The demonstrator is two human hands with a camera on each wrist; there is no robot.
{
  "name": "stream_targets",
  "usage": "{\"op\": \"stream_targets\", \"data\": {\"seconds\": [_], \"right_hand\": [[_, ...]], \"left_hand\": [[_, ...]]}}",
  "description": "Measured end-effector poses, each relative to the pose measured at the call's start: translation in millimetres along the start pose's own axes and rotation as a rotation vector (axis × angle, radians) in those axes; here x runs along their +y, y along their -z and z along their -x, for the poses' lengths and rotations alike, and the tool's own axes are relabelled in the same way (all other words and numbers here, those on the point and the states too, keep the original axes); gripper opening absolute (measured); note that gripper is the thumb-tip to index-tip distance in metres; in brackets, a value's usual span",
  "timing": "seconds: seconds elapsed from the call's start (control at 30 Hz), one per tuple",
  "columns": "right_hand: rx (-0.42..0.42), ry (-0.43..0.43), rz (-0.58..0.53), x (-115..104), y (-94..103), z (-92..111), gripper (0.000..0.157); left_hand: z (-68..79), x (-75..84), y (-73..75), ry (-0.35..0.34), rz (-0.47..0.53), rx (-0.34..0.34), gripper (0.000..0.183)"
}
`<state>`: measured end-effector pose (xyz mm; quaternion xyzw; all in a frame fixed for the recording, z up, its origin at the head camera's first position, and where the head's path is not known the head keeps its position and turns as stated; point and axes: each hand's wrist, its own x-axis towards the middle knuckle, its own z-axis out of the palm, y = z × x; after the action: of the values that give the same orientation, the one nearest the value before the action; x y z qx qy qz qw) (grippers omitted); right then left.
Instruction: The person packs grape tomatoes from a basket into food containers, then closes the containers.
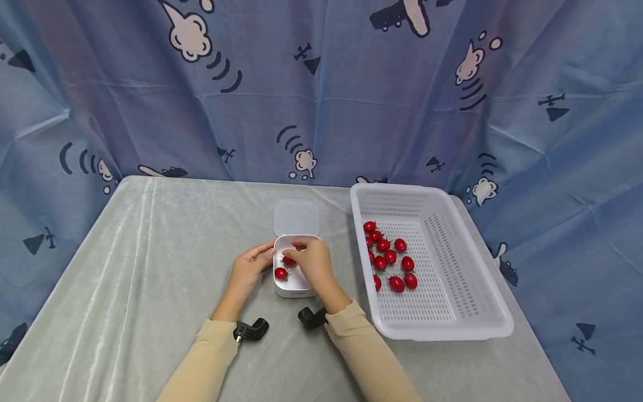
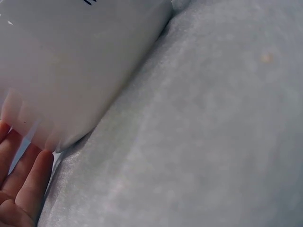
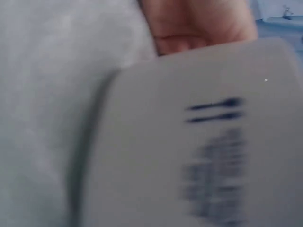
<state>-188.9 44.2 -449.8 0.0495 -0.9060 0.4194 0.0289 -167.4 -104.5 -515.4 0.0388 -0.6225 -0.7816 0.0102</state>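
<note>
In the head view, a white lidded box [image 1: 294,291] stands on the table with its clear lid [image 1: 296,216] folded back. My left hand [image 1: 248,268] touches the box's left side with extended fingers; in the left wrist view, fingertips [image 2: 42,163] rest against its wall. My right hand [image 1: 313,262] reaches over the right rim, thumb and forefinger bent together inside, pinching what looks like a cherry tomato, mostly hidden. Below those fingers lie a cherry tomato [image 1: 288,261] and another cherry tomato [image 1: 281,273]. The right wrist view shows the box's printed front [image 3: 142,142], blurred.
To the right, a white perforated basket [image 1: 437,329] holds several loose cherry tomatoes [image 1: 397,284], mostly along its left side. A pale cloth [image 1: 166,279] covers the table, and a blue patterned curtain [image 1: 271,111] hangs behind its back edge.
</note>
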Motion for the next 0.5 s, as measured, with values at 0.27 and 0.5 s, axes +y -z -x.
{"op": "stream_targets", "data": {"seconds": [0.27,0.5], "right_hand": [[0.081,0.119,-0.242,-40,40.3,18,0.021],[0.017,0.215,-0.245,-71,76.8,31,0.021]], "left_hand": [[0.5,-0.9,-1.2,-0.025,0.014,-0.004,0.039],[-0.3,2.7,-2.1,0.059,0.01,0.018,0.038]]}}
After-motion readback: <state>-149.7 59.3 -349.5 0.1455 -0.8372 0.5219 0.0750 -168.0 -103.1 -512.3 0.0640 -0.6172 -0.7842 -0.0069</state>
